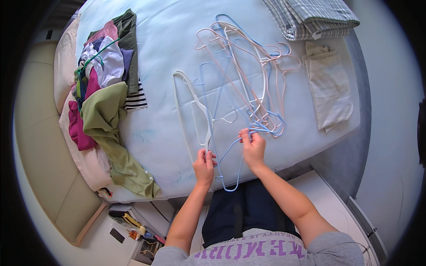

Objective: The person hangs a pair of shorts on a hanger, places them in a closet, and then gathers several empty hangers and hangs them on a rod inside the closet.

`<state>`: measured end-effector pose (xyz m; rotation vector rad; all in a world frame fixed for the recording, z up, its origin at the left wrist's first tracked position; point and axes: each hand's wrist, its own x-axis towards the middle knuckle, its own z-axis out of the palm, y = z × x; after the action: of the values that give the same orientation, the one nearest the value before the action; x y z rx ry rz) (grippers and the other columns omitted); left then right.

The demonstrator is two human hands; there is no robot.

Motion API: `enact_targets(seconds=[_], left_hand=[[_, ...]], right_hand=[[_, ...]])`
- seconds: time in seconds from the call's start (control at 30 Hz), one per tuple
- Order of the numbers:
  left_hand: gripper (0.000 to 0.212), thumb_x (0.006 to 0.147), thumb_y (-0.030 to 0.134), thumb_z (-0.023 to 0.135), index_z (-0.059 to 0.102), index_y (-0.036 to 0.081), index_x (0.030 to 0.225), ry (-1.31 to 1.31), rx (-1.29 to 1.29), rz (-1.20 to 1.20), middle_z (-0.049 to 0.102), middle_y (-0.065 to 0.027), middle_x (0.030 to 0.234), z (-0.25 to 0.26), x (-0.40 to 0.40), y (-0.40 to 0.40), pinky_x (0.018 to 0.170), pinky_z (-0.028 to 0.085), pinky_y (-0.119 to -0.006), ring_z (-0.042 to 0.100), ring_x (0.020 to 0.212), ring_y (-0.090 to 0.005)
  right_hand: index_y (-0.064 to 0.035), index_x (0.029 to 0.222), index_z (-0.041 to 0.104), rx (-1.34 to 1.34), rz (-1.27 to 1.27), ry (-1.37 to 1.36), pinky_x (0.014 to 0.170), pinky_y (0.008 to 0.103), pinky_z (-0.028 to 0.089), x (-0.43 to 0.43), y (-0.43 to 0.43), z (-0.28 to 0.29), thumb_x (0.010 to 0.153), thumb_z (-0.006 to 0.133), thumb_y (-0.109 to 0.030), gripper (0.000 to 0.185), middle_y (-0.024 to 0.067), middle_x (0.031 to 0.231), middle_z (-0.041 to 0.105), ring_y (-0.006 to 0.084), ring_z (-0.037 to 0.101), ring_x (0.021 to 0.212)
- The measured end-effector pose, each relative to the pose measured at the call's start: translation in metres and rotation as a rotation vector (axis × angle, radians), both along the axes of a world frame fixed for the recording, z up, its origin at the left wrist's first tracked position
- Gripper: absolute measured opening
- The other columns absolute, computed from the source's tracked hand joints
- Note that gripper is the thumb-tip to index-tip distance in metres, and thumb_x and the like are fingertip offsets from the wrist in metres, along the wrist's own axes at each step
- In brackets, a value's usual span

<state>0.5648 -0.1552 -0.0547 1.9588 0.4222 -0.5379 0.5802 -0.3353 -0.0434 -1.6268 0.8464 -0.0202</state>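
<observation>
My left hand (pixel 204 168) grips the lower end of a white plastic clothes hanger (pixel 205 113) over the bed, its hook pointing right. A light blue hanger (pixel 232 190) hangs between my hands, near the fingers of both. My right hand (pixel 253 148) is closed on blue hanger wire at the lower edge of the hanger pile. That tangled pile of pink hangers (pixel 222 68), blue ones and a white one (pixel 240 79) lies on the bed beyond my right hand. Some blue hangers look blurred and faint, so their exact number and outline cannot be told.
Mixed clothes lie at the left of the bed (pixel 159 133), among them a green garment (pixel 109 133) and a white one (pixel 111 63). Folded checked fabric (pixel 319 16) and beige cloth (pixel 329 89) lie at the right. A nightstand (pixel 149 212) holds small items.
</observation>
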Motion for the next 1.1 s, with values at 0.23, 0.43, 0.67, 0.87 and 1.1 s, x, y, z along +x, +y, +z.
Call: enact_targets(seconds=[0.23,0.43,0.67,0.87,1.1], left_hand=[[0.016,0.097,0.015,0.052,0.059,0.001,0.094,-0.161,0.016,0.151,0.047,0.0036,0.058,0.046,0.036,0.032,0.046,0.030,-0.022,0.039,0.050,-0.0044],[0.017,0.097,0.014,0.049,0.057,0.002,0.087,-0.127,-0.092,0.185,0.035,0.0067,0.055,0.076,0.031,0.073,0.045,0.024,-0.022,0.030,0.050,-0.0023],[0.014,0.098,0.014,0.046,0.050,0.003,0.093,-0.197,0.006,-0.011,0.041,0.0016,0.059,0.131,0.007,0.027,0.047,0.032,-0.026,0.038,0.051,-0.0083],[0.015,0.094,0.010,0.048,0.050,-0.001,0.105,-0.373,0.071,-0.276,0.052,-0.0168,0.089,0.126,-0.018,0.001,0.063,0.044,-0.036,0.052,0.072,-0.0300],[0.073,0.070,0.033,0.079,0.048,0.002,0.129,-0.575,-0.039,-0.260,0.046,-0.0173,0.130,0.173,0.055,0.018,0.096,0.037,-0.045,0.042,0.120,-0.0393]], right_hand=[[-0.0046,0.084,0.056,0.291,0.004,-0.174,0.064,0.0243,0.049,-0.001,-0.029,0.050,0.099,0.050,-0.029,0.029,0.0054,0.077,0.065,0.0099,0.060,0.070],[-0.0062,0.080,0.053,0.416,-0.064,-0.408,0.053,0.0227,0.042,0.021,-0.028,0.084,0.099,0.049,-0.028,0.029,0.0020,0.061,0.055,0.0072,0.052,0.057],[-0.0065,0.086,0.058,0.537,0.148,-0.122,0.044,0.0201,0.038,0.042,0.040,0.109,0.099,0.051,-0.027,0.025,-0.0014,0.064,0.052,0.0040,0.046,0.050],[-0.0026,0.096,0.056,0.419,0.209,-0.141,0.056,0.0247,0.043,0.022,0.084,0.100,0.089,0.066,-0.023,0.024,0.0020,0.069,0.058,0.0091,0.052,0.059],[-0.0039,0.088,0.055,0.596,0.402,-0.153,0.053,0.0240,0.040,0.015,0.067,0.108,0.087,0.068,-0.018,0.019,0.0008,0.063,0.054,0.0049,0.048,0.057]])
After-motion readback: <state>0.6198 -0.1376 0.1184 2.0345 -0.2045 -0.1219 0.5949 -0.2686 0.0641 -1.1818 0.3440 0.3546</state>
